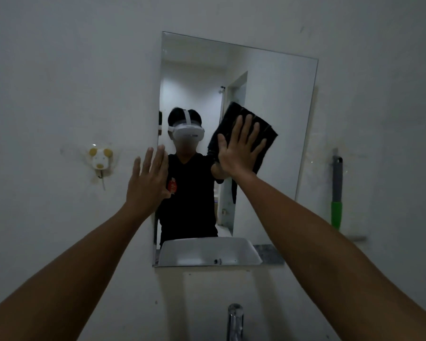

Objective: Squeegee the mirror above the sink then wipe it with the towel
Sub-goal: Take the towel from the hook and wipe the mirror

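Dim bathroom: you are pressing the towel (pixel 261 134) flat-fingered with your right hand (pixel 239 148) on the mirror (pixel 268 77); left hand (pixel 148 180) open at the mirror's edge, so keep overlapping passes

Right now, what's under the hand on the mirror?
A dark towel, pressed flat against the mirror by the right hand. The glass beneath the towel is covered.

Count in view: one mirror (pixel 268 77) on the far wall, one dark towel (pixel 261 129), one squeegee (pixel 337 193) hanging at right, one animal-shaped wall hook (pixel 100 158) at left. One tap (pixel 235 321) at the near edge. Two hands: left hand (pixel 148 180), right hand (pixel 239 148).
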